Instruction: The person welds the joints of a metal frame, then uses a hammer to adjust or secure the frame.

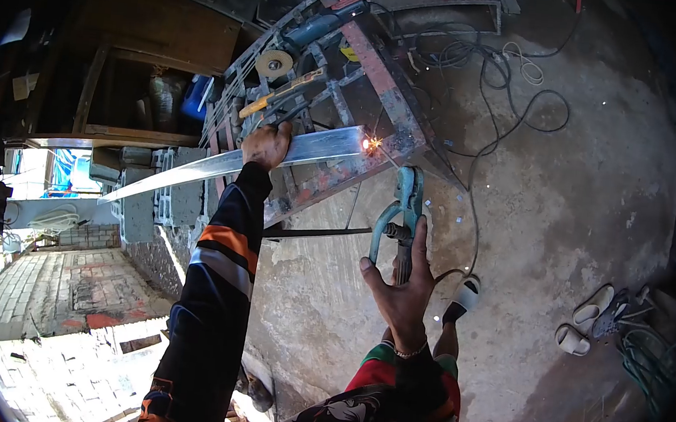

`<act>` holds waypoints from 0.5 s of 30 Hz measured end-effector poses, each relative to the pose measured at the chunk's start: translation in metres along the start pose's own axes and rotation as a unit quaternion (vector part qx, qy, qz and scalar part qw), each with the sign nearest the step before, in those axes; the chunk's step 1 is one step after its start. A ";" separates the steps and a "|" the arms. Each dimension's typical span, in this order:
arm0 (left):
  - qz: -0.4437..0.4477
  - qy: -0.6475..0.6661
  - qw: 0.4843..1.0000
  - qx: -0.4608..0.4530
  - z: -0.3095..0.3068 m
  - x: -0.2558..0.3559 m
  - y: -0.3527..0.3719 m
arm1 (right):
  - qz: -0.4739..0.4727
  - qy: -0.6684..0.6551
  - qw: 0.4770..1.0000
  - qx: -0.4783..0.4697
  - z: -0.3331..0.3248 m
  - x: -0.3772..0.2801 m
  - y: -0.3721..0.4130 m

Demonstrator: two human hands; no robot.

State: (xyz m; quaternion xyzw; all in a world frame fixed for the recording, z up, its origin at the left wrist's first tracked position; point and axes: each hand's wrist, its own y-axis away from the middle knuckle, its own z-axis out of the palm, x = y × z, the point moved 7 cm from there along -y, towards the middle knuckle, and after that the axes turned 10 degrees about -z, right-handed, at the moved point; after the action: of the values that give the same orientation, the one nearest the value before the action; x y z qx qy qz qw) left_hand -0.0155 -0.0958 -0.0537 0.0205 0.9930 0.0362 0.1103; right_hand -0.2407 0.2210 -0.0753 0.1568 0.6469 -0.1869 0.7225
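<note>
My left hand (267, 144) is closed over a long, shiny rectangular metal tube (324, 145) and steadies it across the metal frame table. In my right hand (403, 297) is a teal electrode holder (410, 193), with the thumb and a finger along its two sides. A thin welding rod (391, 160) runs from its jaws to the tube's near-right end. Bright sparks (371, 144) burst where rod and tube end meet, hiding the exact contact spot.
The worn metal frame table (381, 86) carries an angle grinder (322, 29), a round disc (274, 64) and a yellow-handled tool (280, 93). Black cable (480, 147) loops over the concrete floor. Sandals (586, 313) lie at right; concrete blocks (142, 202) stand at left.
</note>
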 end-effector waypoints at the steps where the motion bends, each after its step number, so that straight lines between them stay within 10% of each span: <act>1: 0.001 0.001 1.000 0.001 -0.003 0.003 0.001 | -0.002 0.007 1.000 -0.003 0.000 0.001 0.000; 15: 0.002 -0.003 1.000 0.002 0.004 -0.003 -0.002 | -0.032 0.057 0.998 0.010 0.007 0.004 -0.002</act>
State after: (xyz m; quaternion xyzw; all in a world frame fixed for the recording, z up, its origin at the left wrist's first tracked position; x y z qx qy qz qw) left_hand -0.0121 -0.0974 -0.0567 0.0224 0.9927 0.0340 0.1137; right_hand -0.2354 0.2159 -0.0787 0.1536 0.6898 -0.2070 0.6766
